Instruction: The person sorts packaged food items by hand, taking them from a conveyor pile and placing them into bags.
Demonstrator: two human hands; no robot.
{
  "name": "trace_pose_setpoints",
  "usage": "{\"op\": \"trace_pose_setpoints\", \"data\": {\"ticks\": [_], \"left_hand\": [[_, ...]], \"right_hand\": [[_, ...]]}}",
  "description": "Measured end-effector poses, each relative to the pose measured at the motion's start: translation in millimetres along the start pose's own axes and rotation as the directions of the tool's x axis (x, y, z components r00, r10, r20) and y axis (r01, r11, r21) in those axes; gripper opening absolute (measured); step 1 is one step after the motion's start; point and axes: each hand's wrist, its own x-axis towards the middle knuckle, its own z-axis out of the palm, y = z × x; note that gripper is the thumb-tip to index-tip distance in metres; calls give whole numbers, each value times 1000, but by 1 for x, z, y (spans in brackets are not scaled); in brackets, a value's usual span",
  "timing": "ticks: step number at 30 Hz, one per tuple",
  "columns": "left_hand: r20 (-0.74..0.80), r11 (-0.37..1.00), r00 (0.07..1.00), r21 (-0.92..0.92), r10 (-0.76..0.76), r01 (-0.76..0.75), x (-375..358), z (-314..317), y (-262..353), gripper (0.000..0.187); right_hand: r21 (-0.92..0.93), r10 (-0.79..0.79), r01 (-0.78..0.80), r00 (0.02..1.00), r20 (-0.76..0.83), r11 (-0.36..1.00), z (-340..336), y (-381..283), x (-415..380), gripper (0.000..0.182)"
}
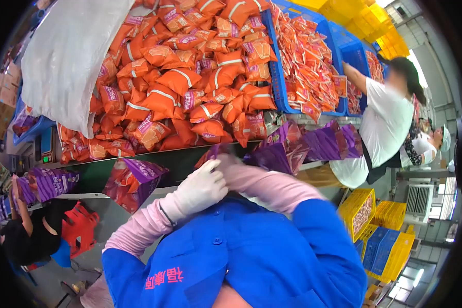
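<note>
My left hand (199, 189), in a white glove with a pink sleeve, is raised in front of my blue jacket. Its fingers are curled against the end of my right sleeve. My right hand (222, 165) is almost wholly hidden behind it, and only the pink forearm shows. A purple bag's corner (213, 152) sticks out just above both hands; which hand grips it cannot be told. A purple bag stuffed with orange packets (133, 183) lies on the dark belt (182, 161) to the left of my hands.
A big heap of orange snack packets (185, 77) lies beyond the belt under a white sack (69, 56). Blue crates (308, 61) hold more packets. More purple bags (313, 143) lie to the right. A person in white (387, 123) works at the right, and another person (28, 231) at the left. Yellow crates (359, 210) stand on the floor.
</note>
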Motion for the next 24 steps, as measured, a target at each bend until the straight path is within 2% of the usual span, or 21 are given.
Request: {"op": "trace_pose_setpoints", "data": {"ticks": [2,4,5,6,7,8,9,10,11,12,13,14,15,16,17,18,20,22,23,24], "left_hand": [[66,997,997,76,-35,30,-15,-6,4,7],[14,991,992,50,-127,126,-26,-22,4,5],[35,986,986,59,-160,158,-31,-32,3,7],[54,977,977,67,-205,201,-37,-43,4,10],[82,966,966,105,-245,236,-44,-49,5,11],[73,956,956,97,-283,276,-51,-52,6,13],[83,947,947,118,-309,298,-56,-55,8,14],[95,940,941,139,-326,311,-61,-59,9,17],[98,940,941,141,-325,310,-65,-60,12,17],[90,911,911,137,-402,388,-66,-59,16,20],[80,877,877,128,-474,463,-61,-57,18,25],[67,880,881,126,-469,459,-47,-60,18,25],[25,890,890,30,-455,455,-28,-69,20,33],[-11,892,894,-69,-449,447,-11,-72,24,42],[11,917,922,-99,-386,385,6,-68,22,55],[-11,947,951,-99,-309,307,25,-56,20,55],[14,988,989,-38,-147,147,65,-31,20,47],[59,999,997,14,-41,40,84,-12,21,38],[101,994,992,81,-78,70,84,-1,17,28],[197,987,973,131,-121,97,77,8,9,14]], "right_hand": [[184,41,-56,995,86,981,-3,-7,37,19],[398,49,-141,971,232,907,6,-29,27,20],[106,-91,84,993,69,991,-9,-32,7,23],[-231,-279,264,960,-31,936,-51,-50,-55,30],[-83,-329,320,932,-150,944,-72,-43,-88,30],[107,-481,595,731,-484,796,-78,-11,-104,29],[125,-349,534,694,-630,836,-95,6,-111,34],[390,-77,389,784,-616,834,-115,38,-108,36],[399,11,245,841,-541,883,-128,93,-83,42],[391,114,88,877,-466,916,-126,142,-49,49],[286,89,28,918,-386,958,-117,164,-27,60],[170,72,-21,950,-303,985,-104,187,1,72],[92,45,-11,924,-380,996,-72,212,56,95],[210,-81,176,914,-398,962,-55,211,82,105],[376,58,92,928,-369,922,-42,187,82,112],[329,161,-34,915,-369,944,-38,161,85,104],[301,182,-24,841,-510,953,-19,154,118,86],[425,146,48,898,-414,904,-50,157,72,80],[585,196,67,906,-375,808,-70,146,20,83],[434,99,198,815,-572,879,-74,161,0,82]]}}
